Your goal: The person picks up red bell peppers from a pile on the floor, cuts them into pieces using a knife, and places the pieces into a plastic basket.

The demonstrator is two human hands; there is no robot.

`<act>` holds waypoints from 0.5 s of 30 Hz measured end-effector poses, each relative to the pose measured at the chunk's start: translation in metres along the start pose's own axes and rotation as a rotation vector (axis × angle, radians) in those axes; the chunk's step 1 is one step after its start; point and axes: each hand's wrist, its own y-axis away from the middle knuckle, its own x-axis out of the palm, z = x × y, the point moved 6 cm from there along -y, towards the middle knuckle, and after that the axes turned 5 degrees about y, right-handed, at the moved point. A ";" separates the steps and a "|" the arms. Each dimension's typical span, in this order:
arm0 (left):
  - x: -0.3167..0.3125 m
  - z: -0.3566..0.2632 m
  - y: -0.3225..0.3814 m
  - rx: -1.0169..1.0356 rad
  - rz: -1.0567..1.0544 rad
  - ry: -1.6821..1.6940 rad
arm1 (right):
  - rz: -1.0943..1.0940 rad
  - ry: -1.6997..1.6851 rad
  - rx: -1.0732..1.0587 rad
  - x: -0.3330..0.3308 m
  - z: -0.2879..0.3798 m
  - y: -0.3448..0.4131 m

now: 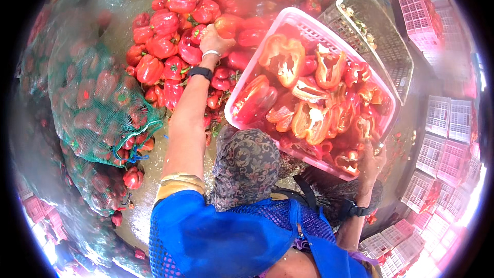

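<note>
My left hand (214, 41) reaches into a heap of whole red bell peppers (164, 46). It touches an orange-red bell pepper (227, 25); its fingertips are partly hidden, so a firm hold cannot be told. In front of me, a pink plastic crate (247, 81) sits tilted, filled with halved and opened red peppers (312, 121). My right hand (372, 158) is at the crate's near right side, beside a cut pepper piece (364, 125). A small pale bit shows at its fingers, too small to name.
Green mesh sacks (96, 104) full of peppers lie on the left. A grubby plastic crate (389, 50) with pale pepper scraps stands behind the pink one. Stacked pink and white crates (438, 154) line the right. Loose peppers (133, 178) lie on the wet floor (150, 193).
</note>
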 end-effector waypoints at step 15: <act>-0.184 -0.108 0.158 0.491 0.399 0.876 | 0.918 -0.392 -0.073 0.155 0.098 0.020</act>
